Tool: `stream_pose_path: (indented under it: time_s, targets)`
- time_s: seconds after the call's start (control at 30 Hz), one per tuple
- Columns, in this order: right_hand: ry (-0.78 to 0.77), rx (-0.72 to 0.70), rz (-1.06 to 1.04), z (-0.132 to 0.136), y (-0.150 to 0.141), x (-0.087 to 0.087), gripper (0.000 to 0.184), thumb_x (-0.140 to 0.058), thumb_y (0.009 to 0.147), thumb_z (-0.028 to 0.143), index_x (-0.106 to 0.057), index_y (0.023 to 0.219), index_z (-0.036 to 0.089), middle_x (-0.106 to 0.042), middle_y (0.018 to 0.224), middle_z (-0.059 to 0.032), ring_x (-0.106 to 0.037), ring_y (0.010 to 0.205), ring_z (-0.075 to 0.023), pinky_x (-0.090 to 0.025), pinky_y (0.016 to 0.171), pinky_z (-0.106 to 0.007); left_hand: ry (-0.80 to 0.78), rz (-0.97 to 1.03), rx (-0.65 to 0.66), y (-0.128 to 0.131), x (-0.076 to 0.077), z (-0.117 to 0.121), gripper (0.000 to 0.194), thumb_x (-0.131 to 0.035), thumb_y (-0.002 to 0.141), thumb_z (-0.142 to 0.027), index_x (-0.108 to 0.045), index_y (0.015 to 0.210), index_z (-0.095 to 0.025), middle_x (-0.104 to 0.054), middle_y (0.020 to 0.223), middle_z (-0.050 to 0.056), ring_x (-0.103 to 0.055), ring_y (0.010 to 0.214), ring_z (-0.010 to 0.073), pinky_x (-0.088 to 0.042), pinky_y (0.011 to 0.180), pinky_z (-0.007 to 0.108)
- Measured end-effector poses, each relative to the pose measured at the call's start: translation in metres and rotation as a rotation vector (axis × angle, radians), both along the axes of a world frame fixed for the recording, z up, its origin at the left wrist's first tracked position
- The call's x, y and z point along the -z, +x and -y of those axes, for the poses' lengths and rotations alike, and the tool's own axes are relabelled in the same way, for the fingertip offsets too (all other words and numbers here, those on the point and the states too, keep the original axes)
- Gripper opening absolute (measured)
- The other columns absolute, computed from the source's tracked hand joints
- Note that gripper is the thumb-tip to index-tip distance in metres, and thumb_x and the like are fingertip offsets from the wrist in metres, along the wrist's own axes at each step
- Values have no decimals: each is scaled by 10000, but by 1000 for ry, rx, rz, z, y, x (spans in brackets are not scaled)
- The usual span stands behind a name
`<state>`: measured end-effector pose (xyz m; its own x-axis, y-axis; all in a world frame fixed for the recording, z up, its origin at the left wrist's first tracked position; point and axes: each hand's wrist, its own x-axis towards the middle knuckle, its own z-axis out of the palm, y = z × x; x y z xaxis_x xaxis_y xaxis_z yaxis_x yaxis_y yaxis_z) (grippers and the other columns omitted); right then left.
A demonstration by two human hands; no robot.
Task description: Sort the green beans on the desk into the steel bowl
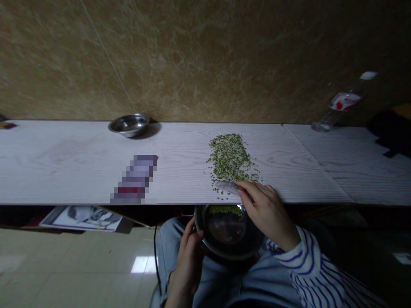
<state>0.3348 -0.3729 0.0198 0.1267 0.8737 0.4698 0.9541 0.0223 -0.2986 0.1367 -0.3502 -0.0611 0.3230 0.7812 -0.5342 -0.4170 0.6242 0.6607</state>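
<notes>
Pinching a pale tool [227, 187] with the fingers of our right hand [268, 209], we grip the large bowl [221, 252] with our left hand [189, 256]. Sweeping wide could scatter green grains [228, 158].

Between my hands: metal bowl [231, 252], blocking a low crossing. Ahead of my right: scattered green beans [229, 156]. Bare tabletop [180, 171] ahead of my left, passable up to the small bowl [130, 126] by the wall. Bottle [345, 102] stands beyond my right, tilted-looking.
</notes>
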Motion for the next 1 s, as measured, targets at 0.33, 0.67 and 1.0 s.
stream_pose_path:
  time_s: [0.33, 0.67, 1.0]
  targets:
    - [16, -3, 6, 3, -2, 0, 211, -478, 952, 181, -605, 1120, 200, -730, 1032, -61, -677, 911, -210, -458, 787, -358, 10, 24, 18, -1, 3, -1, 547, -664, 740, -279, -570, 1276, -221, -668, 1200, 107, -594, 1111, 303, -489, 858, 383]
    - [9, 39, 3, 7, 1, 1, 222, -462, 954, 195, -615, 1115, 200, -733, 1043, -74, -685, 911, -215, -485, 811, -370, 12, 31, 12, 1, -3, 0, 519, -671, 729, -266, -596, 1240, -213, -669, 1204, 106, -595, 1112, 296, -490, 854, 371]
    - [46, 25, 16, 9, -3, 1, 205, -476, 952, 189, -614, 1104, 201, -739, 1023, -64, -687, 895, -210, -473, 793, -361, 18, 6, 14, 0, -4, 1, 539, -667, 734, -293, -577, 1258, -205, -658, 1209, 123, -602, 1089, 319, -492, 849, 398]
